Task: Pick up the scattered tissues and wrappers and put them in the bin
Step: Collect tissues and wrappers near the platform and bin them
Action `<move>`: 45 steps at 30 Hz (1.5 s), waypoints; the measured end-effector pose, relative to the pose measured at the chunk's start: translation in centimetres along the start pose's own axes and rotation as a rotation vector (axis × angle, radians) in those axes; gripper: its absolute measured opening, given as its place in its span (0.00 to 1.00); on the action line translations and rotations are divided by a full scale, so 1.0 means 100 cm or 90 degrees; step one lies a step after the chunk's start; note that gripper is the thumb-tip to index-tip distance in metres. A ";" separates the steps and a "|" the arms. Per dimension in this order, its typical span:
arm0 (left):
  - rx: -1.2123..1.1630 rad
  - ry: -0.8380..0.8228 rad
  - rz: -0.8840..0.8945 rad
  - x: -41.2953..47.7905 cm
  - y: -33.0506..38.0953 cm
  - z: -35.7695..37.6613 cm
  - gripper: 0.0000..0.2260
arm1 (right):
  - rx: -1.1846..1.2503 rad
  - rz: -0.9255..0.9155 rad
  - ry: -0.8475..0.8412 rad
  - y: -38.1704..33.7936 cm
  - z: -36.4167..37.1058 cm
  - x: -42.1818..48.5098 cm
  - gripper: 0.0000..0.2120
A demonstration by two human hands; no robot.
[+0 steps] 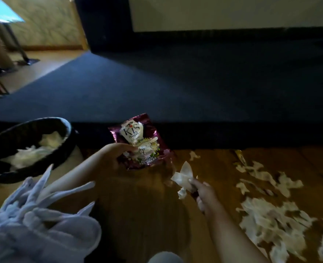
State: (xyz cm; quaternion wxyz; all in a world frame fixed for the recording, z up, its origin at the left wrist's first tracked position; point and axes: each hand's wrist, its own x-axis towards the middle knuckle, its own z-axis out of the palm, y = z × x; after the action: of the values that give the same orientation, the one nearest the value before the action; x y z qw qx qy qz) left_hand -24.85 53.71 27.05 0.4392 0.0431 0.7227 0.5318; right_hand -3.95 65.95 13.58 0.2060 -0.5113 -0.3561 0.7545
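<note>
My left hand (pixel 117 154) holds a maroon snack wrapper (pixel 139 141) by its lower left edge, lifted above the wooden floor just right of the bin. The black bin (pixel 65 128) sits at the left, tilted toward me, with white tissues (pixel 35 150) inside it. My right hand (pixel 202 192) pinches a crumpled white tissue (pixel 183 177) above the floor. Several torn tissue pieces (pixel 271 219) lie scattered on the floor at the right.
A dark blue carpeted platform (pixel 176 86) rises just beyond the wooden floor (pixel 147 215). A yellowish wrapper (pixel 240 156) lies near its edge. A pale fringed fabric (pixel 33 224) fills the lower left. A table leg (pixel 16 42) and furniture stand at the far left.
</note>
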 end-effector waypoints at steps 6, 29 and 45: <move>-0.126 0.152 0.081 0.042 0.005 -0.134 0.03 | -0.085 -0.032 -0.018 0.005 0.090 0.018 0.17; 0.142 0.811 0.195 0.120 -0.034 -0.308 0.53 | -0.202 -0.221 -0.294 -0.019 0.422 0.009 0.12; 0.408 0.613 0.136 0.128 -0.034 -0.309 0.22 | -0.552 -0.378 -0.356 0.015 0.482 0.016 0.15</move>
State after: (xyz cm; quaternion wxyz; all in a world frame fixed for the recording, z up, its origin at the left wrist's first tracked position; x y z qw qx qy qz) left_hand -52.31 36.48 18.24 -0.0297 0.0000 0.9573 0.2877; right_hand -48.80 50.28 22.22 0.0789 -0.2090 -0.8002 0.5566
